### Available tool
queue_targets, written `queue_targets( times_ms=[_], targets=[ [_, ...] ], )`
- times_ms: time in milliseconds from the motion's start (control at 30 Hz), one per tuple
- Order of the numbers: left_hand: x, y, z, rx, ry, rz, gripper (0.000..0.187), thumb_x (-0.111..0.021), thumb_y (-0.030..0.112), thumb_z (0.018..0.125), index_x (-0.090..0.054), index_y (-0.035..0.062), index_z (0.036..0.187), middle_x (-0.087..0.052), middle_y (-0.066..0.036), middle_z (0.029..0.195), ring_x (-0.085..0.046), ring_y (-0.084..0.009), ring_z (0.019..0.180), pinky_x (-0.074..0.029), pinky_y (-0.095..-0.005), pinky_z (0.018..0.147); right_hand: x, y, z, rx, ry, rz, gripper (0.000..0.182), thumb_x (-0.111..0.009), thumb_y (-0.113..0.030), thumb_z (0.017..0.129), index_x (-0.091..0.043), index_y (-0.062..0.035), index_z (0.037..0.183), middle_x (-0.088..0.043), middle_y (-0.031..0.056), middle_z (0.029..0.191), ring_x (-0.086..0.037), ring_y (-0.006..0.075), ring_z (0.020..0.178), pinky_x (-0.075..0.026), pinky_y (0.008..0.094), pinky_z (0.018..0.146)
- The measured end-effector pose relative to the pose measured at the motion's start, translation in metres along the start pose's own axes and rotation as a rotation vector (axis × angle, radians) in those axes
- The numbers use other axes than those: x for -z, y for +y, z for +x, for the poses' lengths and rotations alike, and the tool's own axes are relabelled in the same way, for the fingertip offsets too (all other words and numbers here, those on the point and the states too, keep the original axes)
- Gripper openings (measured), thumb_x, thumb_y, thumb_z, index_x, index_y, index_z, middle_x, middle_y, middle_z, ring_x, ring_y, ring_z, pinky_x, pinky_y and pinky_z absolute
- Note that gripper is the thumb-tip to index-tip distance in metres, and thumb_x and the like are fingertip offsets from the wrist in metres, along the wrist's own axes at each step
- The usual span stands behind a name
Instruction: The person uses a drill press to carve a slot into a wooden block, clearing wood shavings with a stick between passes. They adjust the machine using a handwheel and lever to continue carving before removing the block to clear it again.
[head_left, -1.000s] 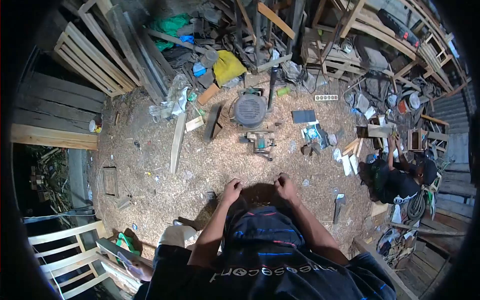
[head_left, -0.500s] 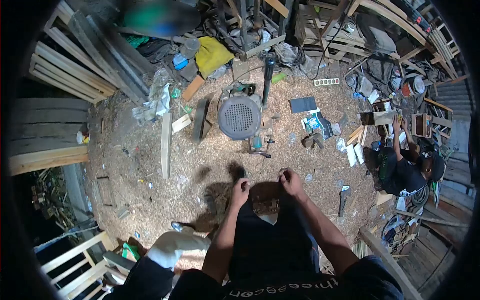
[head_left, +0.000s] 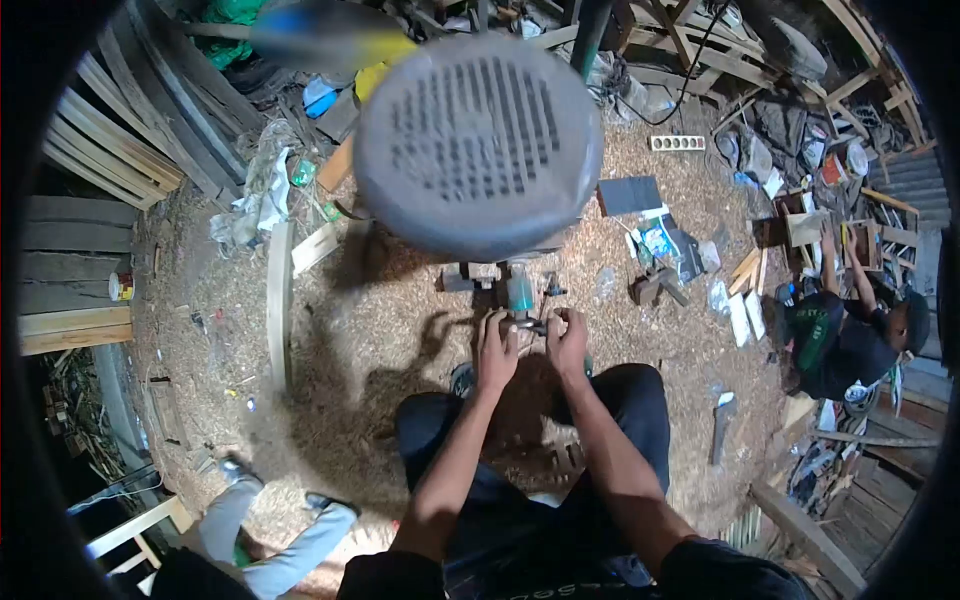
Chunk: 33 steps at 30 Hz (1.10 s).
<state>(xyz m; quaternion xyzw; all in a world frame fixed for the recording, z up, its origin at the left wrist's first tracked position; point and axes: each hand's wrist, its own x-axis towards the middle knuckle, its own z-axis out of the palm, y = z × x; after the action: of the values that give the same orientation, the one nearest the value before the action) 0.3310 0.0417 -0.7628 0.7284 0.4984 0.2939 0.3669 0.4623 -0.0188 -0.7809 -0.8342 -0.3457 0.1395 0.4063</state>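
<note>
A dark metal bar [head_left: 527,325] at the near end of a floor-standing machine lies between my hands. My left hand [head_left: 496,350] has its fingers curled around the bar's left end. At the right end my right hand [head_left: 567,342] is closed on it too. Just beyond the bar sits a teal-green part [head_left: 520,290] of the machine, with dark metal pieces [head_left: 468,277] beside it. A large round grey slotted cover [head_left: 478,145] looms close to the camera and hides most of the machine behind it.
A co-worker [head_left: 860,340] crouches at right, hands on a wooden piece. Another person's legs [head_left: 285,560] show lower left. A long board [head_left: 281,310], a hammer-like tool [head_left: 722,425], a dark panel [head_left: 629,196] and a power strip [head_left: 678,143] lie on the shaving-covered floor.
My hands have moved forward from in front of my body onto the metal bar. The slotted cover looks much larger and nearer. The person at lower left has shifted further left.
</note>
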Motion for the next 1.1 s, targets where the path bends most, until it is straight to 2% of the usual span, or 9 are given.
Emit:
queue_targets(
  times_ms=[100,267,400,533,567,633,733,967,1100],
  targets=[
    [-0.03,-0.038,0.005,0.259,-0.167,-0.12,0.022,-0.05,0.018,0.094,-0.058,0.0021,0.107,-0.061,-0.021,0.097,-0.059,-0.0399,0.095,-0.046,-0.0408,0.085,-0.041,0.026,-0.004,-0.013,0.068,0.123,0.016,-0.057,-0.013,0.088,-0.059,0.0026,0.086,-0.057,0.021,0.087,-0.056,0.0384,0.083,-0.045,0.0433,0.075],
    [-0.057,-0.064,-0.005,0.14,-0.127,-0.093,0.025,-0.045,0.022,0.098,-0.057,0.0022,0.107,-0.062,-0.022,0.101,-0.059,-0.0418,0.095,-0.047,-0.0431,0.082,-0.064,0.038,-0.014,0.032,0.146,0.122,0.021,-0.052,-0.013,0.091,-0.057,0.0047,0.081,-0.055,0.0228,0.081,-0.053,0.0395,0.077,-0.042,0.046,0.071],
    [-0.054,-0.059,-0.022,0.044,0.046,-0.126,0.03,-0.043,0.022,0.1,-0.054,0.0002,0.117,-0.061,-0.017,0.098,-0.06,-0.0301,0.086,-0.047,-0.0387,0.081,-0.064,0.05,-0.02,0.086,0.241,0.124,0.023,-0.053,-0.017,0.092,-0.06,0.0059,0.09,-0.059,0.022,0.082,-0.056,0.0367,0.078,-0.045,0.0422,0.074],
    [-0.069,-0.103,-0.038,0.254,0.088,-0.612,0.031,-0.047,0.019,0.099,-0.05,0.0013,0.123,-0.06,-0.011,0.103,-0.057,-0.0198,0.093,-0.047,-0.0356,0.085,-0.078,0.1,-0.028,-0.209,0.317,0.293,0.024,-0.053,-0.016,0.088,-0.061,0.0064,0.092,-0.062,0.0249,0.09,-0.06,0.0384,0.085,-0.046,0.0429,0.078],
    [-0.067,-0.116,-0.042,0.185,0.17,-0.258,0.03,-0.048,0.017,0.098,-0.05,0.0012,0.123,-0.061,-0.013,0.104,-0.059,-0.0231,0.094,-0.047,-0.0359,0.087,-0.073,0.106,-0.034,-0.233,0.305,0.268,0.024,-0.053,-0.016,0.087,-0.061,0.0059,0.092,-0.062,0.0242,0.087,-0.06,0.0383,0.084,-0.047,0.0429,0.077],
    [-0.07,-0.129,-0.05,0.198,0.159,-0.086,0.029,-0.05,0.014,0.095,-0.05,0.0013,0.122,-0.061,-0.017,0.109,-0.06,-0.0281,0.1,-0.046,-0.0368,0.089,-0.073,0.13,-0.035,-0.273,0.285,0.217,0.023,-0.053,-0.016,0.086,-0.062,0.0048,0.091,-0.063,0.0229,0.082,-0.061,0.0381,0.08,-0.047,0.0429,0.074],
    [-0.066,-0.122,-0.054,0.262,-0.069,-0.069,0.031,-0.052,0.011,0.091,-0.051,-0.0022,0.119,-0.057,-0.022,0.122,-0.053,-0.0362,0.115,-0.042,-0.0398,0.098,-0.076,0.141,-0.037,-0.321,0.238,0.157,0.021,-0.056,-0.018,0.084,-0.063,0.0017,0.089,-0.065,0.0202,0.078,-0.063,0.037,0.075,-0.049,0.0429,0.07],
    [-0.104,-0.149,-0.067,0.293,-0.139,0.013,0.037,-0.055,0.011,0.087,-0.052,0.0003,0.122,-0.057,-0.023,0.12,-0.053,-0.0374,0.116,-0.041,-0.0405,0.099,-0.112,0.199,-0.05,-0.343,-0.062,0.047,0.027,-0.065,-0.023,0.082,-0.06,0.0017,0.092,-0.065,0.0161,0.082,-0.065,0.0294,0.078,-0.05,0.0378,0.072],
    [-0.117,-0.147,-0.067,0.242,-0.268,0.116,0.045,-0.054,0.012,0.088,-0.044,0.0037,0.131,-0.05,-0.023,0.129,-0.05,-0.0408,0.117,-0.042,-0.0451,0.098,-0.134,0.215,-0.054,-0.315,-0.147,0.1,0.052,-0.065,-0.023,0.083,-0.049,0.0087,0.121,-0.064,0.0251,0.1,-0.064,0.036,0.092,-0.05,0.041,0.082]
  ],
)
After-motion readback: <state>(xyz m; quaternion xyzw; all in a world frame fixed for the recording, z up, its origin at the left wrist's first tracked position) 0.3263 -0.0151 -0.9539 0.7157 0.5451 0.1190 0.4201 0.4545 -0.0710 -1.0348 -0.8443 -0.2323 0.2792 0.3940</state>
